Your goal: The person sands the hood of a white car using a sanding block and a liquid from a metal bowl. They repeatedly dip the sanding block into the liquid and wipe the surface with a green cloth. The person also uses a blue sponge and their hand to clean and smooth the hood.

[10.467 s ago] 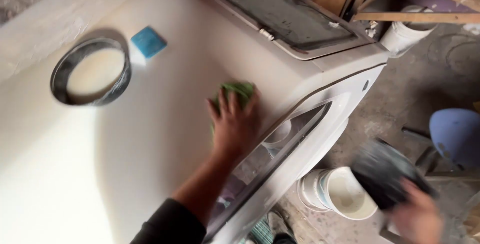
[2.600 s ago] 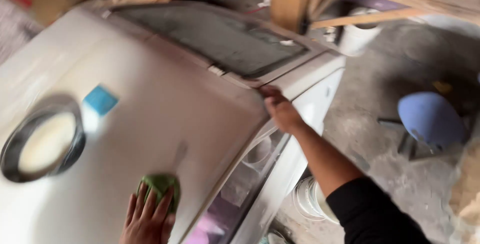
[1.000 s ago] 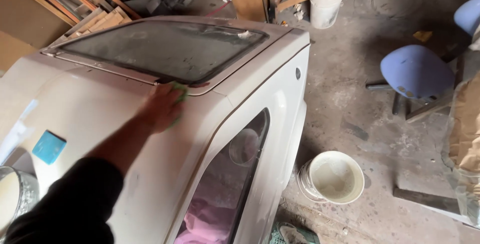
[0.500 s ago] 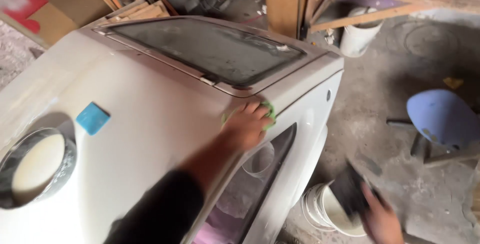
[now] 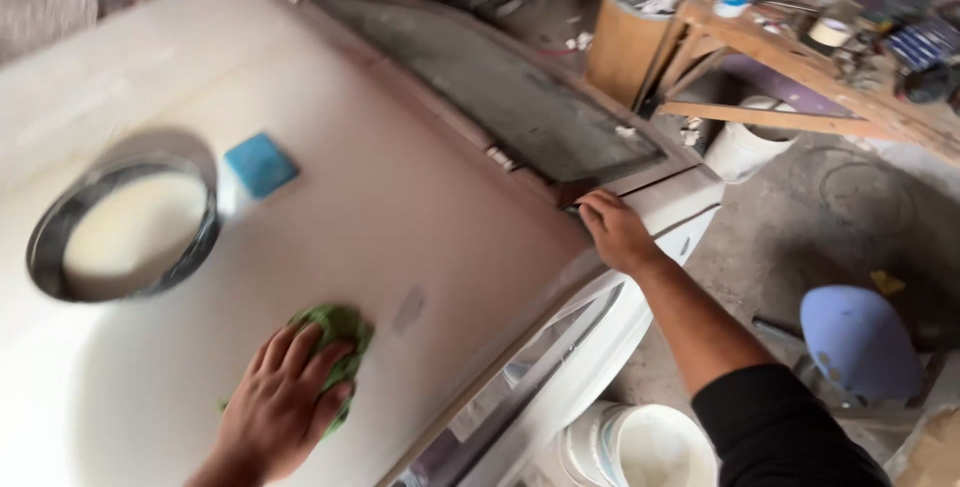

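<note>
My left hand [image 5: 285, 402] presses flat on a green scouring pad [image 5: 338, 332] on the white top panel [image 5: 400, 217] of a large vehicle-like body. My right hand [image 5: 617, 230] rests on the panel's right edge, fingers hooked at the corner of the dark window pane [image 5: 500, 97]; it holds no object. A metal bowl of white liquid [image 5: 125, 230] and a blue sanding block [image 5: 260, 164] sit on the panel at the left.
A white bucket [image 5: 640, 447] stands on the concrete floor below the body. A pale blue plastic stool [image 5: 858, 340] is at the right. Behind are a cluttered wooden workbench [image 5: 800, 37] and another white bucket [image 5: 745, 147].
My left hand has slid the green pad from the panel's right edge back to its near middle. My right hand has come up from the bucket area to the panel edge.
</note>
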